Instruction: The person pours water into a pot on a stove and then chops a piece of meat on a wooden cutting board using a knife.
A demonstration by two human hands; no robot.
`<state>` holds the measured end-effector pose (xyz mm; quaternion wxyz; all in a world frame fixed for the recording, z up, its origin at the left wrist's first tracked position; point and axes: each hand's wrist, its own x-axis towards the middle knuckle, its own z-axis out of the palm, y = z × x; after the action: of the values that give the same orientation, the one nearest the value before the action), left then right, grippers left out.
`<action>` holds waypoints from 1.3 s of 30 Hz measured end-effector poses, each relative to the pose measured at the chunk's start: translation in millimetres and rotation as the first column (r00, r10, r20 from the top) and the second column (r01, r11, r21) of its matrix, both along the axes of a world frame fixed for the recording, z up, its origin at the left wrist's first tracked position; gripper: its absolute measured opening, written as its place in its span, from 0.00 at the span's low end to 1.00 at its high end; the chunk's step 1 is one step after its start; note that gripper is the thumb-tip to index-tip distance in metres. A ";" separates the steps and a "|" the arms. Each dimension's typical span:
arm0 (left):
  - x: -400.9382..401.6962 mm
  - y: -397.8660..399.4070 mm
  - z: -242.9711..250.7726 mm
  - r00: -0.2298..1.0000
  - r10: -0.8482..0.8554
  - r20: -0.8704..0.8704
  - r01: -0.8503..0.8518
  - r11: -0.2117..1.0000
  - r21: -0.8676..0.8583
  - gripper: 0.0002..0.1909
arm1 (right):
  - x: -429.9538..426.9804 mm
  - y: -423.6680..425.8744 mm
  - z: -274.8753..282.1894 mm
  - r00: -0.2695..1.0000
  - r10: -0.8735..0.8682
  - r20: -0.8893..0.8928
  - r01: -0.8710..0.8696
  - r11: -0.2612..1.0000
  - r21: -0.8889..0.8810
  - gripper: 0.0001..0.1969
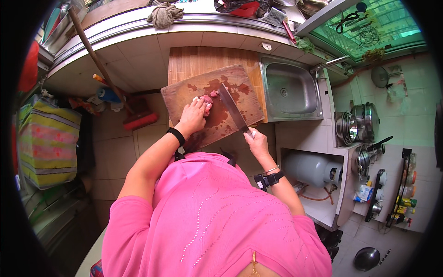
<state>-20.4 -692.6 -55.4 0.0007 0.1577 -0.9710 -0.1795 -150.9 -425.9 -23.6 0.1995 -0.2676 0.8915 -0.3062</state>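
Note:
A thick wooden cutting board [187, 88], wet and stained in patches, lies at an angle on a wood-patterned counter. Near its middle is a piece of raw meat [207, 101], pink with some white fat. My left hand [192, 116] presses on the meat with the fingers over its near side. A smaller bit of meat [214, 93] sits just beyond, close to the blade. In my right hand [256, 141] is the handle of a cleaver [234, 110]. Its long dark blade slants over the board, right of the meat; whether it touches the wood I cannot tell.
Right of the board is a stainless steel sink [290, 86] with a faucet [330, 65]. A gas cylinder [306, 169] lies in the alcove below. A broom [138, 112] leans at left, beside a striped bag [50, 143]. Steel pots [363, 121] stand at far right.

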 end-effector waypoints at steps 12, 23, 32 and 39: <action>1.0 -0.6 1.0 1.000 -0.019 -0.024 0.018 0.999 -0.029 0.30 | 21.0 -0.1 30.0 0.808 0.339 -0.482 -0.303 0.941 0.153 0.19; 3.5 -0.6 0.7 1.000 -0.016 -0.012 0.016 1.000 0.019 0.22 | 20.7 -5.7 23.6 0.694 0.420 -0.585 -0.325 0.907 0.267 0.22; 6.1 0.1 -7.1 0.990 0.000 -0.141 0.000 1.000 0.001 0.11 | 18.2 -24.0 9.7 0.626 0.420 -0.657 -0.323 0.907 0.271 0.20; 1.1 0.3 5.0 0.999 0.012 0.035 -0.014 0.998 0.057 0.11 | 11.9 -61.6 -7.2 0.613 0.402 -0.680 -0.350 0.910 0.222 0.18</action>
<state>-19.3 -692.3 -50.4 -0.0197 0.1673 -0.9642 -0.2046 -139.0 -487.6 -30.8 -0.0925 -0.5387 0.8315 -0.0996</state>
